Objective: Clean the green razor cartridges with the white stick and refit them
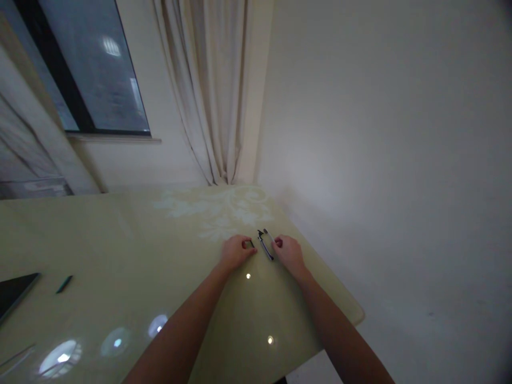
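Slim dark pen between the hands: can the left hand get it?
Probably yes: the left hand is beside the pen, tabletop free between, though it holds a small dark piece.

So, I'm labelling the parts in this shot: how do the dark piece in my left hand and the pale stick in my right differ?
Colour: the dark piece looks nearly black, while the pale stick is whitish with a dark tip.
Visible length: the dark piece shows only a short stretch at the left hand; the pale stick reaches further out from the right hand.
Both look narrow and are pinched.
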The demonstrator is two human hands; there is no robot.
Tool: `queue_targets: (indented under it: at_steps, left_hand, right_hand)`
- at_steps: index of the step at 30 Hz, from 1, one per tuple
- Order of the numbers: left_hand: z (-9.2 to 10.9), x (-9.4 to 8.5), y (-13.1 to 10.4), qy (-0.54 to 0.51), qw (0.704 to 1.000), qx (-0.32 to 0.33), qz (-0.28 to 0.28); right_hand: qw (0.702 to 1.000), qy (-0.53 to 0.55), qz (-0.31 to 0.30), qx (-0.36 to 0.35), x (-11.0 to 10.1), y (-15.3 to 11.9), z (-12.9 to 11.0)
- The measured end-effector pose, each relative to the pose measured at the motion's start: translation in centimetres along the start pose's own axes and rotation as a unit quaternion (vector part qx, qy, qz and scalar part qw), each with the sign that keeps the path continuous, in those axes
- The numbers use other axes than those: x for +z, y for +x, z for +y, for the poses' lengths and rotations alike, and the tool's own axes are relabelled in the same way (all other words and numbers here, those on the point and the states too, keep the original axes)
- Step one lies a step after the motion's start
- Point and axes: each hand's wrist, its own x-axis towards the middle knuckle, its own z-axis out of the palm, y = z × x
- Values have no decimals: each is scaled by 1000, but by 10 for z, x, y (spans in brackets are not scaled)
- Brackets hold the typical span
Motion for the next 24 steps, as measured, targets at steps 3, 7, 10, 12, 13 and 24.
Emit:
queue_targets:
  at_steps: [3, 7, 10, 12, 13, 24]
  left_hand:
    - [-5, 2, -5, -1, 1000, 21, 16]
    - [-9, 3, -5, -11, 999, 39, 28]
    - [-13, 3, -5, -26, 997, 51, 41]
    - [-18, 0, -9, -41, 996, 64, 47]
    - [-22, -3, -13, -50, 995, 71, 47]
    - [-82, -48, -118, -149, 982, 111, 29]
  right_hand:
    - [1000, -4, 1, -6, 1, 0, 0]
    - [1000, -8, 8, -9, 1, 1, 1]
    - [1000, -12, 15, -10, 0, 0, 2]
    - [1000, -13, 18, -10, -2, -1, 4]
    - [1000, -13, 20, -11, -3, -1, 5]
    - [997, -3, -47, -59, -1, 4, -13]
